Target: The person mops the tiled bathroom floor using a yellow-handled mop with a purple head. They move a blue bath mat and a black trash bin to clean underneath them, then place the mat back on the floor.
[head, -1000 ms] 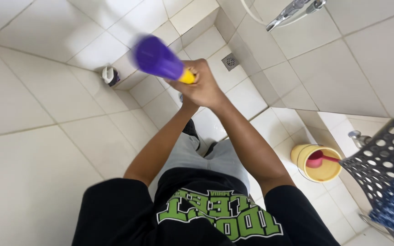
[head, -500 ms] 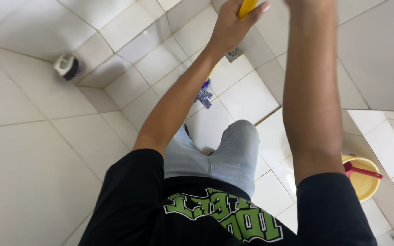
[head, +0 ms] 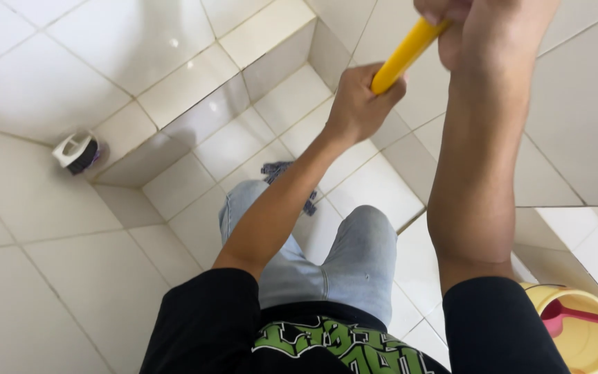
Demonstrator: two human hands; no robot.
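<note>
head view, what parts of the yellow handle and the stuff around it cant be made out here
- Yellow handle, head view: its upper end runs off the top edge behind the right hand; the lower end is hidden inside the left hand.
- Yellow bucket: cut by the right sleeve and the bottom edge.
- Dark cloth on the floor: partly hidden by the left forearm and knee.
- White and dark object in the corner: too small to identify.
</note>
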